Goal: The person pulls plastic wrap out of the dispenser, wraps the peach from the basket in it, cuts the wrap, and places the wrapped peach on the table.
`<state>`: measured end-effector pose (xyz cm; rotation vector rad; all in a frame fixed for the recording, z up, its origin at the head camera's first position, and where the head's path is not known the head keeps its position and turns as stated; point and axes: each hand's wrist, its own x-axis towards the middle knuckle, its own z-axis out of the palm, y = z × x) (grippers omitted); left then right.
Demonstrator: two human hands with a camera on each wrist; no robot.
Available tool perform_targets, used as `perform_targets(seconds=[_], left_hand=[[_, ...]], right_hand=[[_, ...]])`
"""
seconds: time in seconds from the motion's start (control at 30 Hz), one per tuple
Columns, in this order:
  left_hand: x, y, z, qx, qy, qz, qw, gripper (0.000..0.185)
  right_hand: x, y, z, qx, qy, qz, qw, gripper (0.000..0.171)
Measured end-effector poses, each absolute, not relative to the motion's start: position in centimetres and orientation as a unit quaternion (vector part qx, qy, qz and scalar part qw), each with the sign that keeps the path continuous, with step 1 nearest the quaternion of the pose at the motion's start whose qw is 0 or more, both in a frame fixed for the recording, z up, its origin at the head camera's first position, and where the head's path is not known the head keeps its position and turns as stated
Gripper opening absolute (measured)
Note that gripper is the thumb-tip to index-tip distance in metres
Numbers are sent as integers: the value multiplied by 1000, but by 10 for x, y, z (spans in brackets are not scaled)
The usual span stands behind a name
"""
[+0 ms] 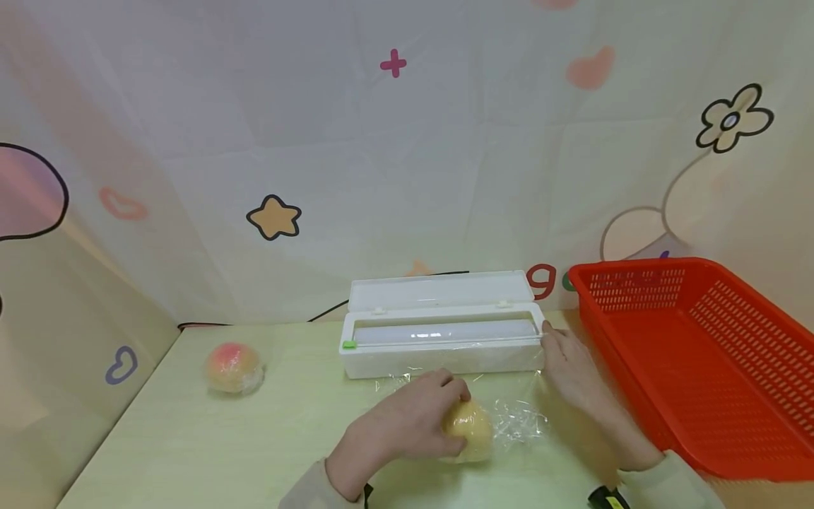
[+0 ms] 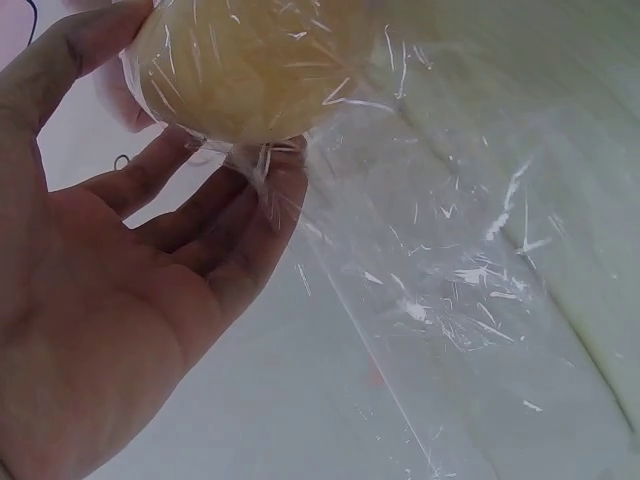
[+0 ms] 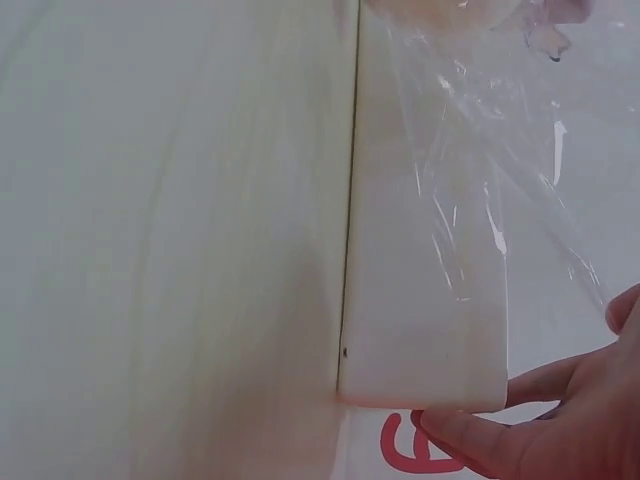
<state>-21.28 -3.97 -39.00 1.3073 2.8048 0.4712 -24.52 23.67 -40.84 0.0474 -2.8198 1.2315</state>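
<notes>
My left hand grips a round yellow fruit wrapped in clear film, with fingers and thumb about its left side. In the left wrist view, the fingertips pinch the gathered film against the fruit. Clear cling film stretches from it towards a white cling film dispenser. The dispenser's lid is up, its roll shows inside, and a green cutter slider sits at the left end. My right hand holds the dispenser's right end; its fingertips touch the end face in the right wrist view.
A pink and yellow peach wrapped in film lies on the table at the left. At the right stands a red plastic basket. A patterned cloth hangs behind the table.
</notes>
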Motion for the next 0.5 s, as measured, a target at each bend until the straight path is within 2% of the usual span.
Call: perform_targets(seconds=[0.5], left_hand=[[-216, -41, -394, 426, 882, 199, 5, 33]], right_hand=[[-241, 234, -401, 2, -900, 435, -25, 65]])
